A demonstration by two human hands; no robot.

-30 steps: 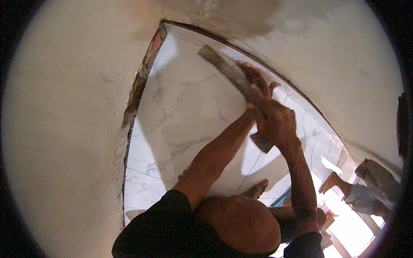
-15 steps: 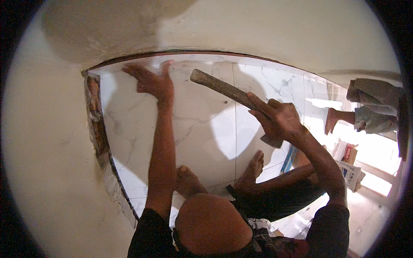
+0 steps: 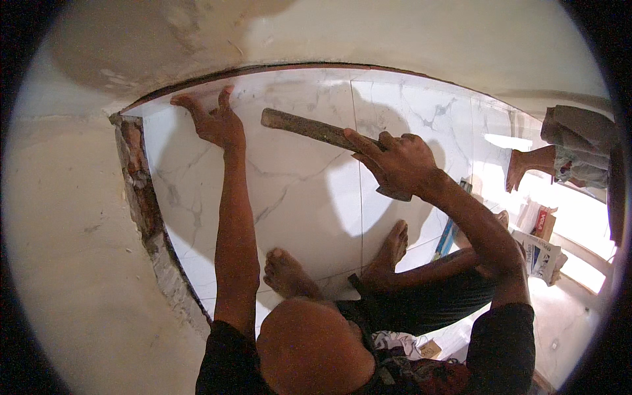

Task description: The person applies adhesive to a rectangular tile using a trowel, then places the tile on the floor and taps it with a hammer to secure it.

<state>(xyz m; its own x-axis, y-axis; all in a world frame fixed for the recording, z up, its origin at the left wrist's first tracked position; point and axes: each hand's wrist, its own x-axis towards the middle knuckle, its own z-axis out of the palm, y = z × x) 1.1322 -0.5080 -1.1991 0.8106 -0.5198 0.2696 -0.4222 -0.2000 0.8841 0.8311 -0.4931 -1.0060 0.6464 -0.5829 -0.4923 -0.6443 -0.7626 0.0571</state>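
Observation:
My left hand (image 3: pixel 217 125) reaches to the far left corner, its fingers and thumb apart against a white marble-patterned skirting strip (image 3: pixel 296 76) at the base of the wall. Nothing is held in it. Over the floor tiles, my right hand (image 3: pixel 401 164) grips a hammer (image 3: pixel 299 126) close to its head. The worn wooden handle points left toward my left hand, its end apart from the strip. Part of the dark hammer head shows below my fingers; the rest is hidden. White, grey-veined floor tiles (image 3: pixel 289 204) lie under both hands.
Rough broken wall edge with exposed brick (image 3: pixel 135 164) borders the floor at left. Right of my foot lies a blue bar (image 3: pixel 446 238). Farther right are a red-and-white box (image 3: pixel 543 222), a printed paper bag (image 3: pixel 538 257) and another person's foot (image 3: pixel 521 163).
My right hand has moved left and slightly away from me, carrying the hammer's handle end left. My left hand has shifted a little left along the strip, its thumb nearer the fingers.

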